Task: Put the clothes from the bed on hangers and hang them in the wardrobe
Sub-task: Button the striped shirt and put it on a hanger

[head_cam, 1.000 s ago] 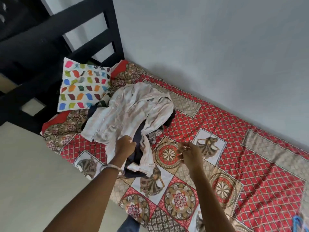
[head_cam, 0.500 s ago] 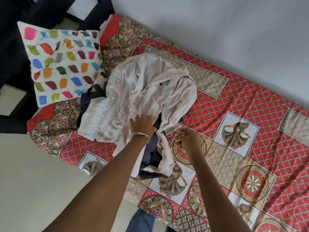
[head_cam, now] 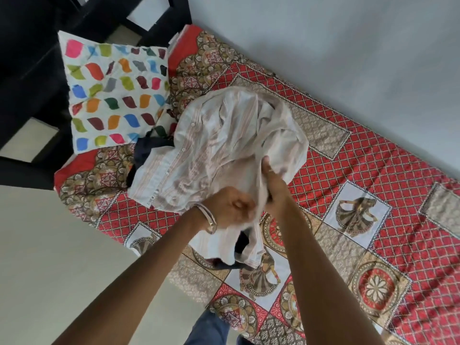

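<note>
Since half a second ago our right hand (head_cam: 275, 188) has reached the pale striped shirt (head_cam: 224, 150); both it and our left hand (head_cam: 229, 210) now grip its near edge, bunched on the bed (head_cam: 373, 155) right of the pillow (head_cam: 112, 95).

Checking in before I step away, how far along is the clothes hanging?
Nothing looks hung yet; no hanger or wardrobe is in view. In hand: left hand and right hand both grip the pale striped shirt on the bed. Left: dark clothes underneath.
</note>
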